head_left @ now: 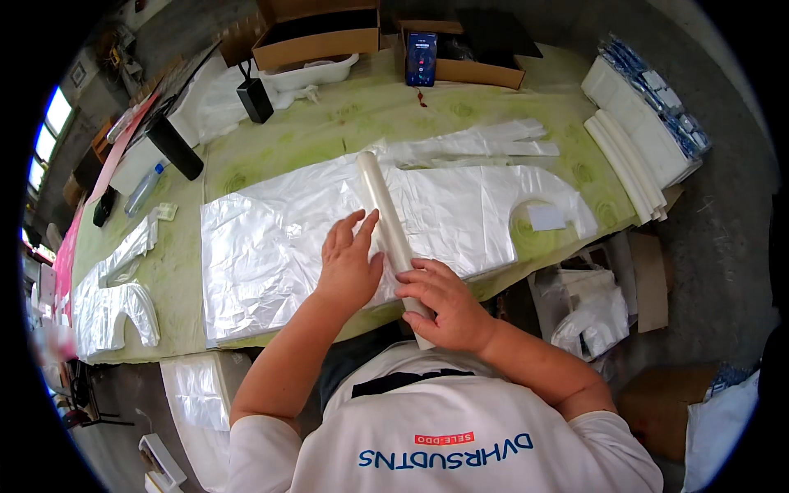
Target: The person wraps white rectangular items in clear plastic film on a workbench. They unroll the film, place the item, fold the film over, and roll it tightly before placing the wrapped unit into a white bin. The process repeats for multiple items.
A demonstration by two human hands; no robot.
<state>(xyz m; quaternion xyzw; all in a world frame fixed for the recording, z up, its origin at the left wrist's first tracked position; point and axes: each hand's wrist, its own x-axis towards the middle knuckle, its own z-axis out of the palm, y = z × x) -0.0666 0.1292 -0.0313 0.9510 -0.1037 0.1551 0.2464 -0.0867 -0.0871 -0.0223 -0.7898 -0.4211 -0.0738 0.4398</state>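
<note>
A stack of shiny, see-through white plastic garments, apron-like with strap-like strips [275, 238], lies flat on the table in front of me. Across its middle rests a long pale tube [382, 193], pointing away from me, its near end by my shirt. My right hand [448, 304] curls its fingers over the tube's near part, with the thumb lower down along it. On the left side of the tube, my left hand [349, 259] hovers or lies over the plastic with fingers spread; its fingertips come close to the tube. Whether they touch it, I cannot tell.
Green patterned cloth [316, 123] covers the table. Left stand a black cylinder [174, 146], a bottle [144, 191] and another folded plastic piece [123, 308]. At the back a phone [421, 59] leans on a cardboard box [481, 72]. Rolled white sheets [625, 164] lie right.
</note>
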